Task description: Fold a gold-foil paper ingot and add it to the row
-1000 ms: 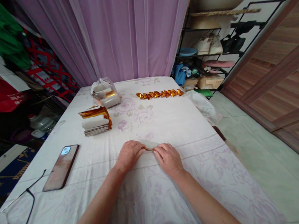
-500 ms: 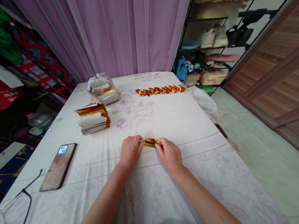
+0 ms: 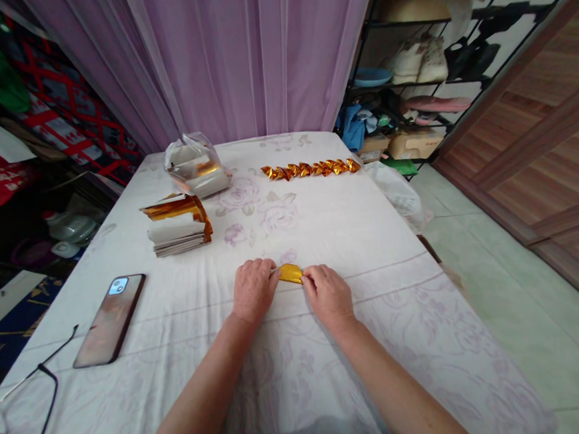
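Observation:
A small folded piece of gold foil paper (image 3: 290,273) lies on the white flowered tablecloth (image 3: 320,228), pinched at both ends. My left hand (image 3: 253,290) grips its left end with curled fingers. My right hand (image 3: 328,296) grips its right end the same way. Both hands rest on the cloth near the table's middle. Farther back lies a row of several folded gold foil pieces (image 3: 310,169). A stack of gold-and-white foil sheets (image 3: 177,226) sits to the left.
A clear plastic bag (image 3: 195,165) with more sheets stands behind the stack. A phone (image 3: 109,319) and glasses (image 3: 19,415) lie at the near left. A white bag (image 3: 397,196) hangs off the table's right edge. A purple curtain and a shoe rack (image 3: 419,80) stand behind.
The paper between my fingers showed its pale side a second ago; now its gold side faces up, folded smaller. My hands have stayed at the same spot, the view tilted slightly.

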